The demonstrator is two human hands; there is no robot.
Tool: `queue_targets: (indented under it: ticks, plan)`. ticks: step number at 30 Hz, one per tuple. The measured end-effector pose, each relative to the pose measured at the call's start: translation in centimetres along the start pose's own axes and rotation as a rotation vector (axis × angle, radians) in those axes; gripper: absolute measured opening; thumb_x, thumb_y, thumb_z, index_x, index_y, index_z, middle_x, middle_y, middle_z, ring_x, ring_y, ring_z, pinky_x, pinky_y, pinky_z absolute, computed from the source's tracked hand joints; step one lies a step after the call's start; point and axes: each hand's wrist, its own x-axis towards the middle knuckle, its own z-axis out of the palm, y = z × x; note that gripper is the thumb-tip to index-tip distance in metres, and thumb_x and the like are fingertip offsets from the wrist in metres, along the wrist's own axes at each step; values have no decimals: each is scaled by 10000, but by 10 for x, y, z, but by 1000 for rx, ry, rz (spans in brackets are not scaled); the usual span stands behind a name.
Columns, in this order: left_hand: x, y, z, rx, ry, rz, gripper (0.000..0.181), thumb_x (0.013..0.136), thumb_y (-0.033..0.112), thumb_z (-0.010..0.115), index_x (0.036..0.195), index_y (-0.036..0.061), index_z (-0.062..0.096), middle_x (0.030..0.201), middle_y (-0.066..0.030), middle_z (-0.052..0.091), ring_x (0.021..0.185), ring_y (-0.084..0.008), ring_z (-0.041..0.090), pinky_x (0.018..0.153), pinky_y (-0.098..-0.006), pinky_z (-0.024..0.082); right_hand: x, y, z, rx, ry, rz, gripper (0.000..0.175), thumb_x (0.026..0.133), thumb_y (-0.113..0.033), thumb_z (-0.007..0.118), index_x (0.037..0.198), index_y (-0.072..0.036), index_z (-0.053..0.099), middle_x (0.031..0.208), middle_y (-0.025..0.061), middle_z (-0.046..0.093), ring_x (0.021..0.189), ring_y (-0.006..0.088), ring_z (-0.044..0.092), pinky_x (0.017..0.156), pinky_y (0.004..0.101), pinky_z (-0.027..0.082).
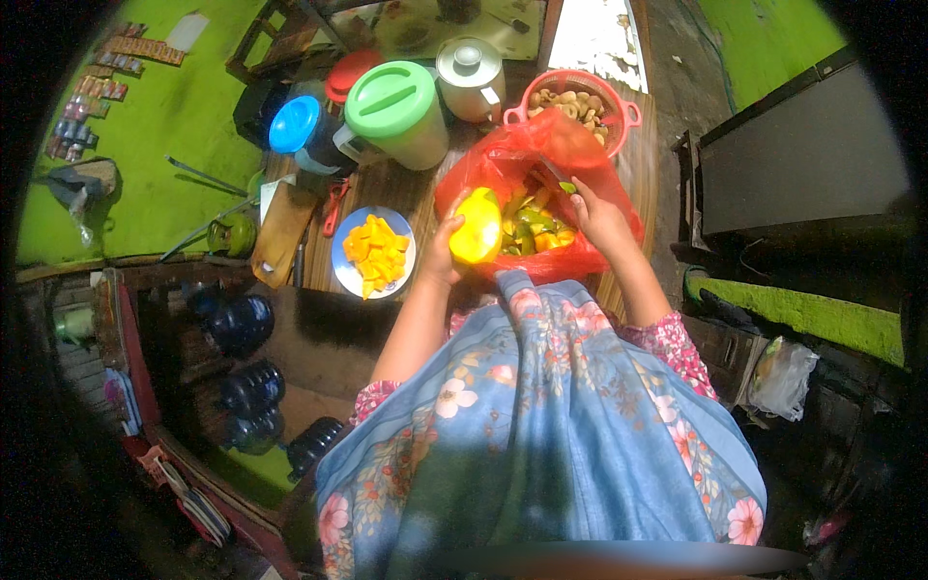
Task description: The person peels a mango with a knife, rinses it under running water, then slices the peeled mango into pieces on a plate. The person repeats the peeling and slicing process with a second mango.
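Observation:
My left hand [441, 250] is closed around a peeled yellow fruit, perhaps a mango [476, 226], at the left side of an open red plastic bag [609, 181]. Over the bag's right part, my right hand [600, 217] grips a knife [552, 171] whose blade points up and left; a bit of green peel [568, 187] is by its fingers. Green and orange peelings [535, 225] lie inside the bag. Left of the bag, a blue-and-white plate [407, 274] holds orange fruit pieces [375, 254].
A green-lidded pitcher [397, 109], a blue-lidded jug [296, 127] and a metal pot [470, 76] stand behind the plate. A pink colander [622, 138] is behind the bag. A wooden board [288, 225], a red peeler [334, 208] and a dark-handled utensil [299, 265] lie at the left.

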Motion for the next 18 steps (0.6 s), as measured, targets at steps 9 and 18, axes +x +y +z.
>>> queue_targets:
  ticks: [9, 18]
  plan:
    - [-3, 4, 7, -17, 129, -38, 469, 812, 297, 530, 1175, 4, 486, 1044, -156, 609, 911, -282, 621, 810, -407, 509, -32, -20, -11, 232, -333, -333, 418, 924, -317, 424, 1294, -127, 453, 1005, 190, 613, 892, 279, 611, 800, 355, 453]
    - [4, -7, 7, -17, -76, 6, 511, 834, 248, 486, 1300, 63, 386, 1229, -126, 492, 1082, -256, 520, 916, -377, 440, -7, 13, -8, 108, 186, -10, 395, 914, -358, 416, 1216, -124, 518, 1045, 209, 598, 952, 370, 581, 824, 418, 459]
